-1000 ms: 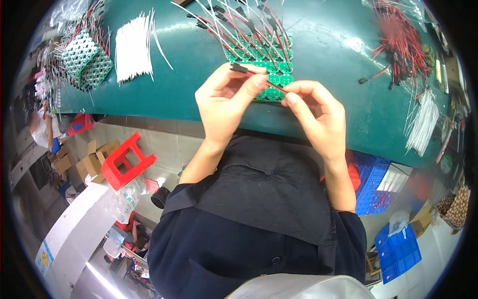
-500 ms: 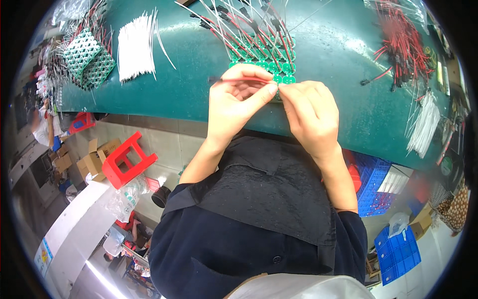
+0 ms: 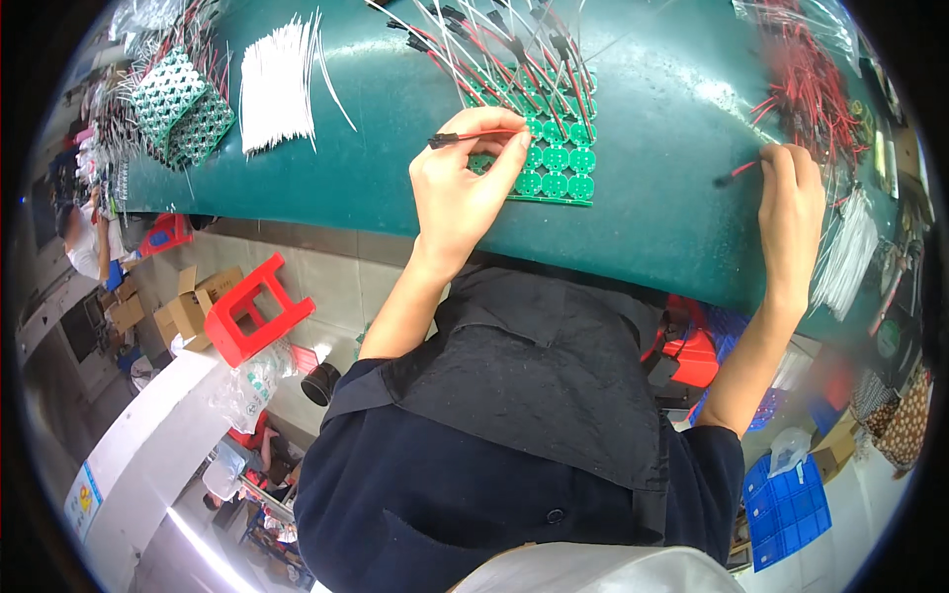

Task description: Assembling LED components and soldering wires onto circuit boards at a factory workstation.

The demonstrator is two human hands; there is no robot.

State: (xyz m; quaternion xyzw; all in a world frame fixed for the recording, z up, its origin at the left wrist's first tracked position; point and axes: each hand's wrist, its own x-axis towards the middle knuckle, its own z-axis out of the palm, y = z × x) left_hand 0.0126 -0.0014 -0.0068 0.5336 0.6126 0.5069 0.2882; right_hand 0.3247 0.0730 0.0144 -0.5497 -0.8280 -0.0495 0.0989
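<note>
My left hand (image 3: 465, 188) is closed in a pinch on a red wire lead (image 3: 499, 132), whose black connector (image 3: 445, 140) sticks out to the left. It hovers at the left edge of a green circuit board panel (image 3: 556, 184) made of rounded units. Red and black leads with black connectors (image 3: 516, 47) and thin white strips stand out of the panel's far part. Off to the right, my right hand (image 3: 793, 212) pinches another red lead (image 3: 743, 168) beside the pile of red wire leads (image 3: 801, 94); that lead's black end is slightly blurred.
A bundle of white strips (image 3: 277, 89) and stacked green panels (image 3: 168, 104) lie at the far left of the green table (image 3: 652, 188). More white strips (image 3: 848, 252) lie at the right. A red stool (image 3: 247, 341) and blue crates (image 3: 786, 509) stand below table level.
My right hand has left the panel and moved right to the wire pile, where it has taken a red lead. My left hand still holds its lead; more of the panel shows.
</note>
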